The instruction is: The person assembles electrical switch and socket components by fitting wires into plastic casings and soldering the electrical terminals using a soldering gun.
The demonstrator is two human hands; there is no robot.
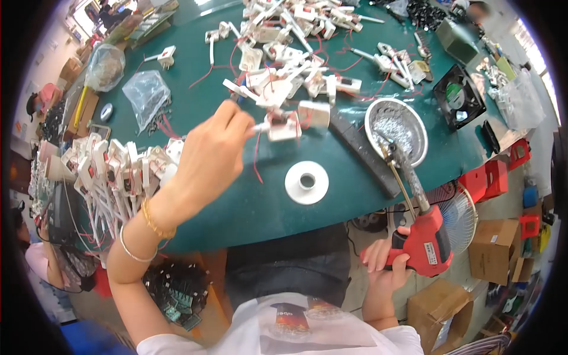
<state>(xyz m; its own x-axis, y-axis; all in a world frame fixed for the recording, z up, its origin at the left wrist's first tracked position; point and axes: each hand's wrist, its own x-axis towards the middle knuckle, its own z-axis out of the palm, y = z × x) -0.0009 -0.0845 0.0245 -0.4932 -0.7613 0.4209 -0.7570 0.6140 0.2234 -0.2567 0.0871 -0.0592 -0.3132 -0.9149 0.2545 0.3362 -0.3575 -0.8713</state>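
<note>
My left hand (216,148) is closed in a pinch at the end of a small white plastic housing (284,127) with red wires, held above the green table. My right hand (384,260) wraps around the handle of a red soldering gun (431,242). The gun's tip reaches over the rim of a round metal bowl (417,112) holding silvery scraps. Between my hands, a white spool-like disc (306,183) lies on the table. Beside the bowl is a long dark bar (367,155); a second white piece (313,114) sits near the bar's upper end.
White housings pile up at the back (284,77), and more rows of wired housings (118,165) stand at left. A black fan (458,97) is right of the bowl. A clear plastic bag (147,97) lies at back left. Cardboard boxes (496,248) are on the floor at right.
</note>
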